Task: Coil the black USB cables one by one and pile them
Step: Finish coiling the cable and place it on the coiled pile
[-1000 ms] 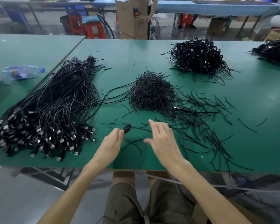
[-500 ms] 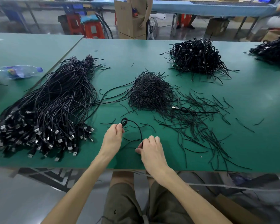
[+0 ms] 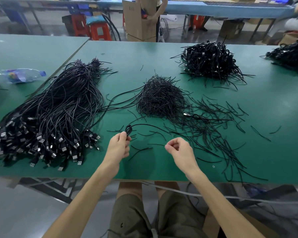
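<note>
One black USB cable (image 3: 128,130), wound into a small coil, is pinched in the fingers (image 3: 122,135) of the left hand (image 3: 119,146) low over the desk (image 3: 144,169). Its loose tail trails away beyond the right hand (image 3: 179,149), whose fingers curl inward; whether they hold anything cannot be told. Light, limp and springy by its look, the coil seems best gripped where the loops cross.

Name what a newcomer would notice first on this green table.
The huge sheaf of loose black USB cables sprawling at the left, plugs bunched toward the near edge, grabs the eye first. Next come the bristly heap of short black strands at centre and the pile of coiled cables toward the back right. Near the front edge, the left hand pinches a small coil.
</note>
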Action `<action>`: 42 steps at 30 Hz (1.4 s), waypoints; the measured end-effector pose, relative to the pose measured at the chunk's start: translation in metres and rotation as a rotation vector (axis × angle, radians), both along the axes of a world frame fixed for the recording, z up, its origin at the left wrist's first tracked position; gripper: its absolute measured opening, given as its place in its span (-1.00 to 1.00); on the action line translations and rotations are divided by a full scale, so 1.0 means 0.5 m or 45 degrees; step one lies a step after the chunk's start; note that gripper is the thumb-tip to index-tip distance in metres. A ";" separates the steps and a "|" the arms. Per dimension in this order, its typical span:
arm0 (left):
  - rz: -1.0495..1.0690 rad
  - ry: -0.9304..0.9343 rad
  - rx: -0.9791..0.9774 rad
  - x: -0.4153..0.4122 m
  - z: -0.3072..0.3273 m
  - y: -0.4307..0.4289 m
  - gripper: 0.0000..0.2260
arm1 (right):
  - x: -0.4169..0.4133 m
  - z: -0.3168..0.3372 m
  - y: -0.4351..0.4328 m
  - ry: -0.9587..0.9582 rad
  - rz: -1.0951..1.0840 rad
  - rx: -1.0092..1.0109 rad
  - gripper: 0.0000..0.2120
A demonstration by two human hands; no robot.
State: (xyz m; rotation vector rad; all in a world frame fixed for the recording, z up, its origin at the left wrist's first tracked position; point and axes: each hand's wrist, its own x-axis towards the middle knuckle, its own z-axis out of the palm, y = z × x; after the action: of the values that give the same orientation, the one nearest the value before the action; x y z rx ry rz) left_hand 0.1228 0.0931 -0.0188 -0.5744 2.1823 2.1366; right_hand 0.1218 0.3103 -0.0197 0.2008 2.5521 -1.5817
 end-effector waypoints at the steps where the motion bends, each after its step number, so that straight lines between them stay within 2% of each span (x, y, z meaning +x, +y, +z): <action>1: 0.020 -0.017 0.044 -0.001 0.001 0.004 -0.80 | 0.006 0.005 0.002 -0.055 -0.027 -0.189 -0.96; 4: 0.057 -0.024 0.054 -0.005 0.004 0.015 -0.79 | 0.027 0.010 -0.005 -0.287 -0.030 -0.631 -0.89; 6: -0.024 0.017 -0.055 -0.003 0.003 0.030 -0.79 | 0.038 0.014 -0.021 -0.352 0.005 -0.738 -0.87; 10: -0.310 0.142 -0.321 0.016 -0.005 0.080 -0.72 | 0.039 0.026 -0.063 -0.335 -0.050 -0.916 -0.87; 13: -0.398 0.213 -0.431 0.026 -0.008 0.091 -0.70 | 0.038 0.029 -0.078 -0.332 -0.090 -1.007 -0.87; 19: -0.490 0.267 -0.517 0.039 -0.002 0.079 -0.65 | 0.046 0.026 -0.066 -0.330 -0.067 -1.054 -0.85; 22: -0.483 0.261 -0.509 0.037 -0.004 0.080 -0.58 | 0.047 0.027 -0.063 -0.320 -0.047 -1.041 -0.86; 28: -0.434 0.233 -0.417 0.029 -0.005 0.073 -0.61 | 0.050 0.027 -0.061 -0.313 -0.028 -0.996 -0.84; 36: -0.538 0.291 -0.410 0.033 -0.010 0.066 -0.59 | 0.056 0.033 -0.066 -0.345 -0.031 -1.173 -0.68; 42: -0.508 0.269 -0.386 0.041 -0.001 0.074 -0.56 | 0.054 0.033 -0.070 -0.336 0.053 -1.269 -0.82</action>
State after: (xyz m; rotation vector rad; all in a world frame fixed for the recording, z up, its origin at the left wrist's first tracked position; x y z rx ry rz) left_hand 0.1435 0.1302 -0.0191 0.0896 2.4878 1.7445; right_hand 0.1488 0.2755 -0.0030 0.2114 1.3343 -2.3674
